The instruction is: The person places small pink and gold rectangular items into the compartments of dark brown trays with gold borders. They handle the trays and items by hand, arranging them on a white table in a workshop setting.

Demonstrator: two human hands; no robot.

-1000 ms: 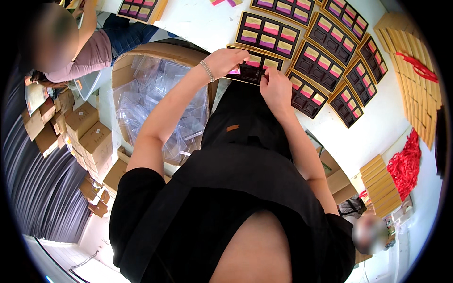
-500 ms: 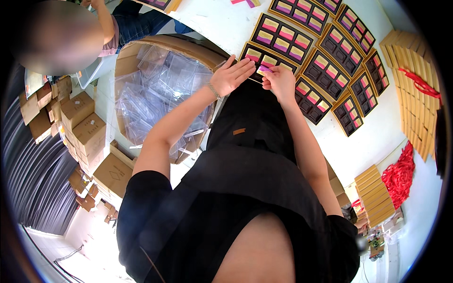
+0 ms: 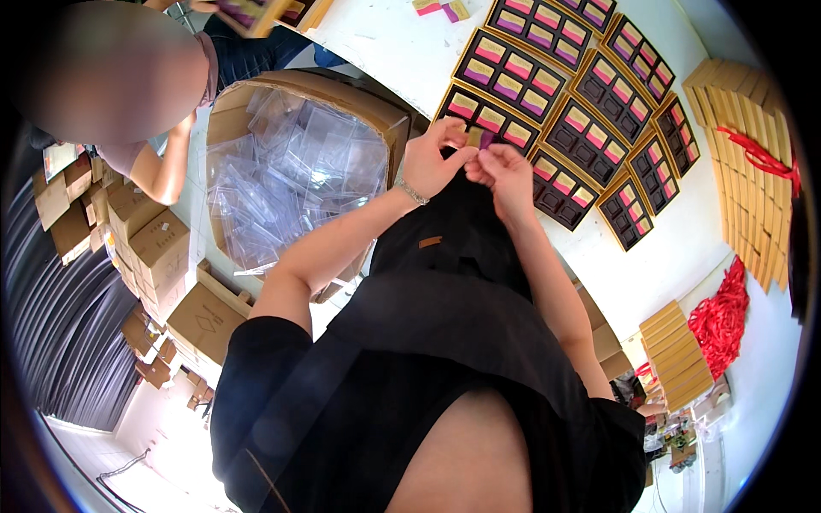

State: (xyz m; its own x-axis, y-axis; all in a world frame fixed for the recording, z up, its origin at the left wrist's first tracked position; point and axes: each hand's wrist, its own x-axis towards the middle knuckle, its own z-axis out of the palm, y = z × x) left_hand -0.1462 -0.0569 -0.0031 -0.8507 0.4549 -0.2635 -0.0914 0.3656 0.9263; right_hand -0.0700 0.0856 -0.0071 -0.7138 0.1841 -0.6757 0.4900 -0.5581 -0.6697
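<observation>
A small purple-and-gold rectangular piece (image 3: 487, 138) is held between both hands at the near edge of the table. My left hand (image 3: 432, 162) has its fingers curled at the gold end. My right hand (image 3: 506, 175) pinches the purple end. Just beyond lies the nearest black compartment tray (image 3: 446, 109), gold-edged, with a row of pink-and-gold pieces (image 3: 491, 118) in it; my hands partly hide its near row. Behind it, another tray (image 3: 469, 73) has both rows filled, pink above purple. To the right, a tray (image 3: 564, 201) holds pink pieces above bare black compartments.
Several more trays (image 3: 612, 90) cover the white table (image 3: 385, 34). At left stands a large carton (image 3: 227, 128) of clear plastic cases (image 3: 299, 162). A co-worker's arm (image 3: 175, 158) is beyond it. Stacked gold boxes (image 3: 740, 154) and red ribbon (image 3: 718, 316) lie right.
My left hand, flat and spread before, has curled in to the piece beside my right hand. The co-worker has leaned in, and a blurred tray now shows at the top left.
</observation>
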